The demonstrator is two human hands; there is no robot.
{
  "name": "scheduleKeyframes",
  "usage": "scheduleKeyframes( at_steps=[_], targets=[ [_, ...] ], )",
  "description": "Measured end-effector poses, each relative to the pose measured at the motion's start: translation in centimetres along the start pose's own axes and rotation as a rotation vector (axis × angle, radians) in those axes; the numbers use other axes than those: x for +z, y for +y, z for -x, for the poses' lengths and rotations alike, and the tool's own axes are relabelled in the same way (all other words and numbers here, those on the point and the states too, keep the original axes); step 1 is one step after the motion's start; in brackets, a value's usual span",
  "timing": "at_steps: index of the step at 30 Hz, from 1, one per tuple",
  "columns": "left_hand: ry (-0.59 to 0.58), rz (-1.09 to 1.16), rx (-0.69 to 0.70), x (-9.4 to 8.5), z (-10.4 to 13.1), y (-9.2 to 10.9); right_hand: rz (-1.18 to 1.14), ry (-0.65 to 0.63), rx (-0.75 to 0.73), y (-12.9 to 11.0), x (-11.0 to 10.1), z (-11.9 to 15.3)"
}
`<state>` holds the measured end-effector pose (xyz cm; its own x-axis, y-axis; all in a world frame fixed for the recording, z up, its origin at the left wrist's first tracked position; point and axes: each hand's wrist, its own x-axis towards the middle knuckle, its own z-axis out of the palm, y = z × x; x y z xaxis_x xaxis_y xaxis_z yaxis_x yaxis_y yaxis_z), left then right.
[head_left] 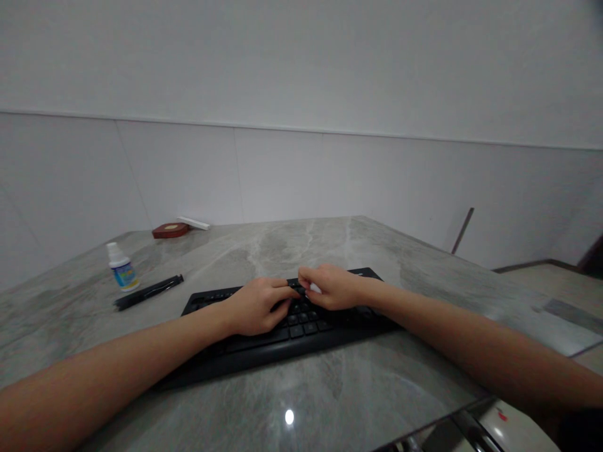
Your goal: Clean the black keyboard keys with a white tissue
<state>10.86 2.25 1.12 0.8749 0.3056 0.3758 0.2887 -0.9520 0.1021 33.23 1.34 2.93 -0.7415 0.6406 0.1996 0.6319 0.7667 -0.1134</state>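
A black keyboard lies at a slight slant on the grey marbled table in front of me. My left hand rests over its middle, with thumb and index finger apart, the fingers reaching right to the keys and holding nothing I can see. Just to the right, my right hand is curled closed above the upper keys. A small white wad shows between its thumb and fingers; most of it is hidden, and its material cannot be made out. The fingertips of both hands are close together.
A white-capped spray bottle stands on the left of the table, beside a long black object. Farther back lie a reddish-brown box and a flat white piece. A pale wall rises behind.
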Motion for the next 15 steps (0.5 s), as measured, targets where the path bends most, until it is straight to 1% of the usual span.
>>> scheduleKeyframes(
  at_steps=[3, 7, 9, 13, 14, 15],
  targets=[
    [-0.001, 0.023, 0.004, -0.09, -0.01, 0.09, -0.025, -0.012, -0.027, -0.12, 0.03, -0.08],
    [0.001, 0.036, 0.008, -0.20, -0.03, 0.24, -0.070, 0.016, -0.051, -0.19, 0.31, -0.19],
    [-0.003, 0.023, 0.002, -0.21, -0.02, 0.24, -0.137, 0.059, -0.034, -0.08, 0.32, -0.19],
    [-0.005, -0.004, -0.013, -0.13, 0.04, 0.16, -0.215, 0.222, 0.057, 0.33, -0.18, 0.01],
    [-0.002, -0.004, -0.013, -0.12, 0.05, 0.14, -0.208, 0.234, 0.070, 0.41, -0.34, 0.10],
    [0.003, 0.001, -0.010, -0.12, 0.05, 0.13, -0.194, 0.217, 0.072, 0.47, -0.46, 0.18]
  ],
)
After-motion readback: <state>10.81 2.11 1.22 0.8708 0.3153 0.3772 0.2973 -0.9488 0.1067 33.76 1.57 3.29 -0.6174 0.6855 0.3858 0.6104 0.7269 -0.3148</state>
